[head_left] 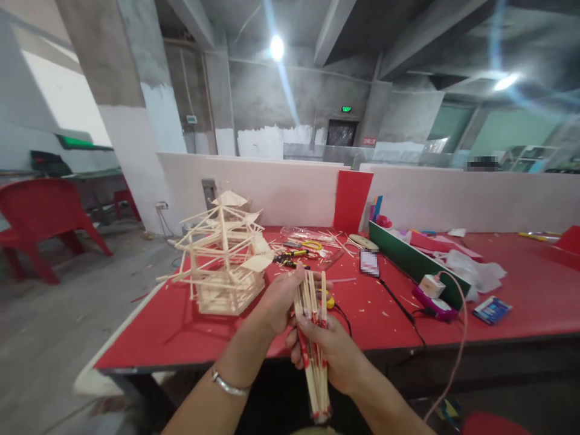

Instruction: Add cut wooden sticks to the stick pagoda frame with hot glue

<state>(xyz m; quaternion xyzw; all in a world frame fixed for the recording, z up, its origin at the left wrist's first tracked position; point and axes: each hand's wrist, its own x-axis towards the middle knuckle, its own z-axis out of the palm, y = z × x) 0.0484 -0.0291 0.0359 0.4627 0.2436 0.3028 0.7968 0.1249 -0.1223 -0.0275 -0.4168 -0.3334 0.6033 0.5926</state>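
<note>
Pale wooden sticks (318,362) are grasped by the fingers of the left hand (281,299) and right hand (339,350) at the red table (154,338), seemingly being sorted, with careful fingertip separation apparently needed next.

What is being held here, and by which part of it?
A bundle of thin wooden sticks: the left grip at its upper part, the right grip around its middle.

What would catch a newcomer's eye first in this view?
Probably the pale stick-built tower at the left end of the red table. Next, the bundle of sticks held in the left hand and right hand, at the near edge. Farther right, a green board stands on the table.
</note>
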